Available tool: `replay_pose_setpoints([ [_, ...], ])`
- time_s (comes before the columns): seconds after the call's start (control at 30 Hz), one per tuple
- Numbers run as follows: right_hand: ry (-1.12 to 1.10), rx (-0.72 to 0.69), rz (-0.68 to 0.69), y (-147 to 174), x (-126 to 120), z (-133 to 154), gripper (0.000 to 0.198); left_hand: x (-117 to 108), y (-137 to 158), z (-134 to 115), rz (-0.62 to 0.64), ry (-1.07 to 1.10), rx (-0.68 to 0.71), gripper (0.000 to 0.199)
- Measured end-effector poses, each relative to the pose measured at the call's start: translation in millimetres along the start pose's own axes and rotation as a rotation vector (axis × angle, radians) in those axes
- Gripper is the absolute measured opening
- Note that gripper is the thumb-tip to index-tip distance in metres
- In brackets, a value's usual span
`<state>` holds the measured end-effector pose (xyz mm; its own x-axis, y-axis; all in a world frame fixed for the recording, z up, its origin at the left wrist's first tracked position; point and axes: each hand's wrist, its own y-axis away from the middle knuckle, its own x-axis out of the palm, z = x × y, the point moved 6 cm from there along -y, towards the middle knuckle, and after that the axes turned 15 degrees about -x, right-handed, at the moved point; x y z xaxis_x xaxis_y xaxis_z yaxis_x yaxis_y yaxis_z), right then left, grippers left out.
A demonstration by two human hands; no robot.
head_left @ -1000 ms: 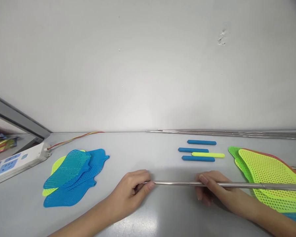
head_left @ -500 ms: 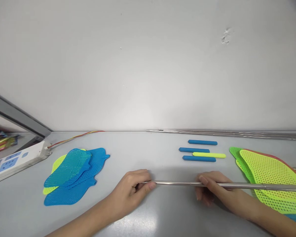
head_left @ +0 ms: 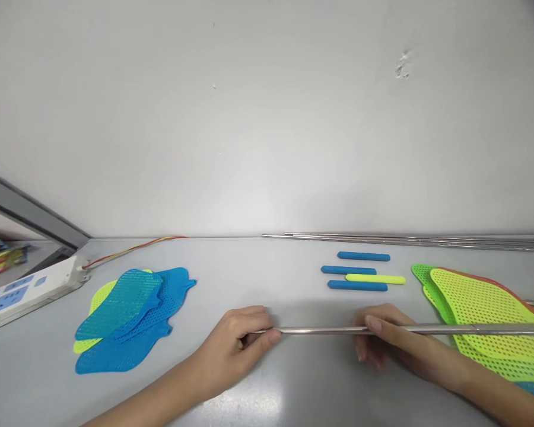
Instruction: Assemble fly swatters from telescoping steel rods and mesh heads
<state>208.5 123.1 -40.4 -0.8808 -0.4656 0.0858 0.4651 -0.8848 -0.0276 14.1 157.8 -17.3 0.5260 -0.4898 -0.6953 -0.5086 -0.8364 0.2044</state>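
Note:
A thin metal telescopic rod (head_left: 315, 330) lies level across the front, running out of view on the right. My left hand (head_left: 242, 344) pinches its thin left end between thumb and fingers. Farther along, my right hand (head_left: 391, 335) is closed around the rod, thumb on the near side. The rod's thicker right part passes over a stack of mesh fly swatter heads (head_left: 485, 296), yellow-green, green and orange, with some blue at the bottom edge. Beyond the right hand lie several blue handle sleeves (head_left: 364, 256) and one yellow sleeve (head_left: 376, 279).
Blue and yellow swatter heads (head_left: 124, 350) lie piled at the left. Beside them sits a white power strip (head_left: 35, 290) with a red-yellow cord (head_left: 133, 247). More metal rods (head_left: 382, 239) rest along the wall (head_left: 267, 118). A grey frame bar (head_left: 31, 204) slants at the far left.
My right hand has shifted slightly right along the rod. The rod's right part sits slightly higher. My left hand keeps its pinch. The whole view has shifted a little.

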Motion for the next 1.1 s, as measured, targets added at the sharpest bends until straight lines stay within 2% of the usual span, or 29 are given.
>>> replay_pose_setpoints([
  [0.53,0.056,-0.022,-0.004,-1.0,-1.5,2.7,0.032,-0.1,-0.2,-2.1,-0.020,-0.015,-0.008,0.030],
  [0.7,-0.018,-0.091,0.003,0.1,-1.9,3.8,0.028,-0.8,0.8,-1.4,-0.065,-0.043,-0.010,0.030],
  [0.87,-0.054,-0.140,-0.034,4.5,-7.0,-4.7,0.021,0.8,1.1,-1.8,-0.050,-0.077,0.007,0.029],
  [1.1,-0.079,-0.106,-0.072,1.5,-7.7,-8.7,0.021,1.5,1.6,-4.2,-0.049,-0.114,0.028,0.030],
])
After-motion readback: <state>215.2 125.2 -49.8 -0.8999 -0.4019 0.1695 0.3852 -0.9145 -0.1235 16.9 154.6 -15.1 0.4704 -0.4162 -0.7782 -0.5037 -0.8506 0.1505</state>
